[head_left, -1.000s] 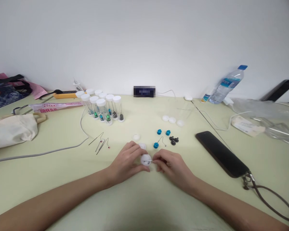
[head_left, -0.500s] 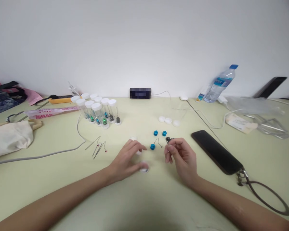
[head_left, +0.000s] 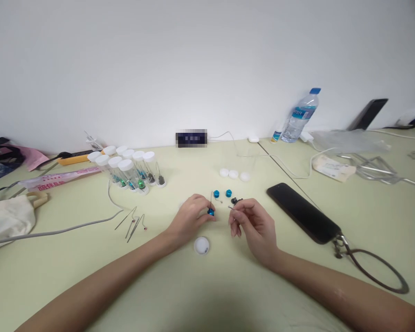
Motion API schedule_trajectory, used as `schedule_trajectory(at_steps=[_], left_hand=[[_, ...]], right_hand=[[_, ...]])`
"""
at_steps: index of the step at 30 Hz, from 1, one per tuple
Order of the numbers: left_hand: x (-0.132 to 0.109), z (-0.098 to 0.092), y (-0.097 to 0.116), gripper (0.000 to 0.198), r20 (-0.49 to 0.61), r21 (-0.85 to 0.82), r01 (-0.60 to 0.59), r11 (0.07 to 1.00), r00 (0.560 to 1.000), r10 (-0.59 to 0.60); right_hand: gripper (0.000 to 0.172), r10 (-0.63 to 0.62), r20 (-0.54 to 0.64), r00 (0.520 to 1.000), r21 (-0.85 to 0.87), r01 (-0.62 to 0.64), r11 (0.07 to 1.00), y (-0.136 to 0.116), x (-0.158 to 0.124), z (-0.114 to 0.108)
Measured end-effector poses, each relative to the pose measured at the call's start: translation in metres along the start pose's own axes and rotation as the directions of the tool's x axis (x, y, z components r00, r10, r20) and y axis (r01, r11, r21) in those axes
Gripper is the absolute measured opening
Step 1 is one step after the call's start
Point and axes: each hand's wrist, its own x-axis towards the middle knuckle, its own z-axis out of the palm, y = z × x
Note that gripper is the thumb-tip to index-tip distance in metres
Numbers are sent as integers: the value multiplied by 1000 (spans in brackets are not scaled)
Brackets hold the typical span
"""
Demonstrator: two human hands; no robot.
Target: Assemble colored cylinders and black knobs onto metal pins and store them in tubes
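Observation:
My left hand (head_left: 190, 219) is closed, thumb and fingers pinching a shiny blue knob-like piece (head_left: 210, 212) with a thin bent wire rising from it. To the right, my right hand (head_left: 256, 228) is closed too, and a small thin metal piece (head_left: 230, 208) pokes out at its fingertips. Small black parts (head_left: 234, 201) lie just behind the right fingers. Two more blue pieces, one (head_left: 216, 194) beside the other (head_left: 228, 193), rest beyond my hands. A round white cap (head_left: 201, 246) lies on the table below my left hand.
Clear tubes with white caps (head_left: 126, 164) stand at left, small parts inside. Bent metal wires (head_left: 133, 226) lie in front of them. White caps (head_left: 233, 174) sit farther back. A black phone (head_left: 302, 212) with a strap lies right; a water bottle (head_left: 302, 115) leans on the wall.
My left hand has gone from spread fingers near the white cap to a pinch on the blue piece with the wire. The right hand keeps its pinch. The view has shifted slightly.

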Motion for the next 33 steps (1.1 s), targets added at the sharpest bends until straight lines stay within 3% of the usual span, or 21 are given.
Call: schedule_trajectory(at_steps=[3,8,11,20,33], left_hand=[[0,-16,8,7,-13,-212,113,971,993,-119],[-1,-34,23,14,110,-589,309,747,946,-304],[-5,-37,29,16,157,-623,357,695,928,-337],[-7,-29,29,24,160,-693,383,611,908,-387],[-9,-25,21,20,248,-777,357,518,931,-269]], right_hand=[[8,-18,18,1000,-37,18,999,-1,0,0],[10,-37,72,997,-134,46,990,-2,1,0],[9,-35,86,996,-132,47,990,-3,2,0],[9,-54,108,993,-158,70,985,-4,3,-2],[13,-102,101,990,-266,125,956,-4,6,-3]])
